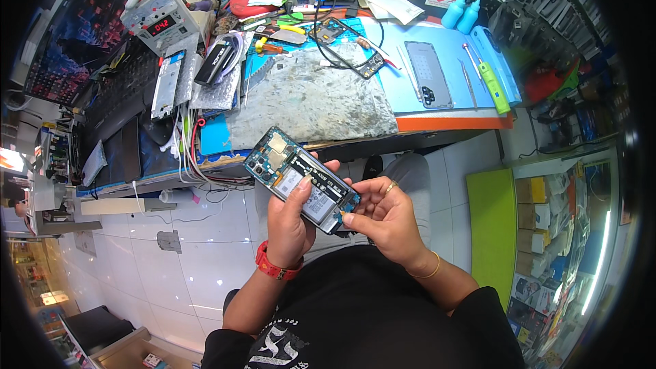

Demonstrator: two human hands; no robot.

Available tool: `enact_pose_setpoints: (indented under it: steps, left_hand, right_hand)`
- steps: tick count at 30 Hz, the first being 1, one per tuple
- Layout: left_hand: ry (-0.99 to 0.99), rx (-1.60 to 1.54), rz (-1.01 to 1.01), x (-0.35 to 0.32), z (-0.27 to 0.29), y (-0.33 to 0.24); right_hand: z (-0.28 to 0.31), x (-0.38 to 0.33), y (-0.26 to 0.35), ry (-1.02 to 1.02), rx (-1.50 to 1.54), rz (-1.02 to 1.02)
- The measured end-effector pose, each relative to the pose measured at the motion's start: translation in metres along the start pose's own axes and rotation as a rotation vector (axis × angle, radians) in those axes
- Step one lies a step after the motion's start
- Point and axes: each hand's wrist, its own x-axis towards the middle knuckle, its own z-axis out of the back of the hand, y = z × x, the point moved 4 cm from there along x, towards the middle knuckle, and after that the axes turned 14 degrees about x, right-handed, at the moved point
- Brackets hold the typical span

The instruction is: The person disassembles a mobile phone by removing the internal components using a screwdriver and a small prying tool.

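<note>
An opened smartphone (279,149) with its back off lies tilted in my left hand (292,212), above my lap. Its circuit board shows at the upper left end and its battery (318,201) in the middle. My left thumb presses on the battery's edge while the fingers wrap underneath. At the phone's lower right end my right hand (386,217) has thumb and forefinger pinched together by the small blue lower board (350,201). Whether a small part sits in that pinch is too small to tell.
A stained grey work mat (307,96) covers the bench ahead. Right of it lie a grey phone back cover (429,75), tweezers (468,83) and a green-handled tool (493,87). A power supply (164,20), another phone frame (167,85) and hanging cables (188,133) are at the left.
</note>
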Motion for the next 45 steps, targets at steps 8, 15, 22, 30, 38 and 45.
enact_pose_setpoints:
  steps: [8,15,22,30,38,45]
  left_hand:
    - [-0.006,0.012,0.024,-0.0011,0.0019,0.0018]
    - [0.006,0.020,0.024,-0.0018,0.0019,0.0032]
    - [0.032,-0.051,0.012,-0.0024,0.0044,0.0048]
    - [0.033,-0.098,0.036,-0.0026,0.0052,0.0051]
    - [0.041,-0.082,0.023,-0.0030,0.0051,0.0037]
    - [0.012,-0.135,0.065,-0.0002,0.0063,0.0063]
  right_hand:
    - [0.0005,-0.0005,0.0002,0.002,-0.021,0.001]
    - [0.0002,-0.0009,0.0009,-0.011,-0.020,-0.020]
    - [0.0015,-0.0019,-0.0030,-0.009,-0.004,-0.017]
    - [0.0034,-0.0040,-0.0028,0.010,0.018,-0.019]
    - [0.0095,-0.0028,-0.0017,0.040,-0.026,-0.017]
    - [0.0066,-0.0050,-0.0064,0.012,0.035,-0.036]
